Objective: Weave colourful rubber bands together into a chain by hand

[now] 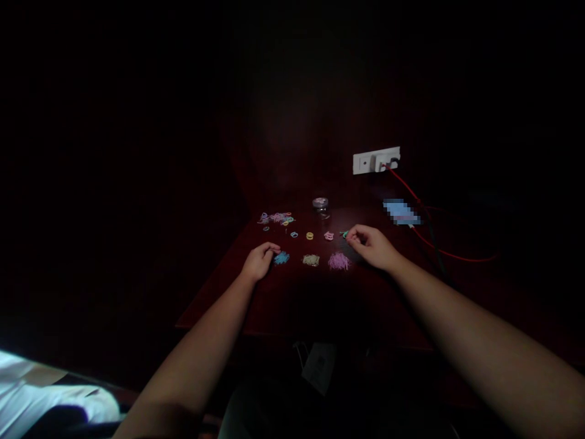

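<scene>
My left hand point(259, 261) rests on the table at the left, fingers stretched out beside a pile of thin blue pieces point(282, 258). My right hand point(371, 247) is closed in a pinch at the green loops point(344, 234), which look like small hair ties; its fingertips partly cover them, and what they hold is hidden. Leftward in the same row lie pink hair ties point(329, 236), yellow ones point(309, 235) and a blue one point(294, 234). Nearer to me are a pale yellow-green pile point(311, 260) and a purple pile point(339, 261) of thin pieces.
A mixed heap of coloured loops point(276, 218) lies at the back left of the dark red table point(274, 311). Behind the row stands a clear jar point(320, 205). A blurred-out phone-like object point(401, 211) lies right, with a red cable point(450, 255) running to the wall socket point(376, 161).
</scene>
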Tool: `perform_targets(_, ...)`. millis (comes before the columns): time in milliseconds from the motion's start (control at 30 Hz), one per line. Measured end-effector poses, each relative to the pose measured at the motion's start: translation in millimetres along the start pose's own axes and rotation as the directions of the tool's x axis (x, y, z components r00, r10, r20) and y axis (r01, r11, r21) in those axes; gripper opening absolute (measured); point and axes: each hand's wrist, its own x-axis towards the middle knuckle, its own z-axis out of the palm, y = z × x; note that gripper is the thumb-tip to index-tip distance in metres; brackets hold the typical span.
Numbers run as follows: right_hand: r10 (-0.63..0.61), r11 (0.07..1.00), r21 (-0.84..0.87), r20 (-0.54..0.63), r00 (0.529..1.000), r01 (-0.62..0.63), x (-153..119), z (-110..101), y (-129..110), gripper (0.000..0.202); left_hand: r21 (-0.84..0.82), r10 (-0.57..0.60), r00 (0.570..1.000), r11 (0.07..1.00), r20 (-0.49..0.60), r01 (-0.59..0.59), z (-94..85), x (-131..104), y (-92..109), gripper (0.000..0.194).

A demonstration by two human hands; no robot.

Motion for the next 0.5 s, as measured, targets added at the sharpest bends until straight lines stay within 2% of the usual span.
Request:
perform_targets(133,0.001,1.000,-0.001,0.018,1.000,-0.001,0,0,-1,0.011,-0.021,-0.011,1.000,1.000,0.011,0.012,-2.0,-2,0,0.030)
perform_targets(267,0.003,1.000,0.009,0.014,1.000,-0.003,0,1,-2,0.011,-0.033,-0.024,0.998,0.999,-0.053,0.022,-3.6,4,-4,0.031)
perform_targets(367,0.008,1.000,0.017,0.023,1.000,-0.008,-1,2,-3,0.012,0.067,-0.015,0.995,0.998,-0.095,0.021,-2.4,18,-10,0.031)
perform_targets(500,0.014,1.000,-0.008,0.012,1.000,-0.014,-1,0,-3,0.013,0.186,-0.025,0.998,0.982,-0.060,0.036,3.9,46,-16,0.036)
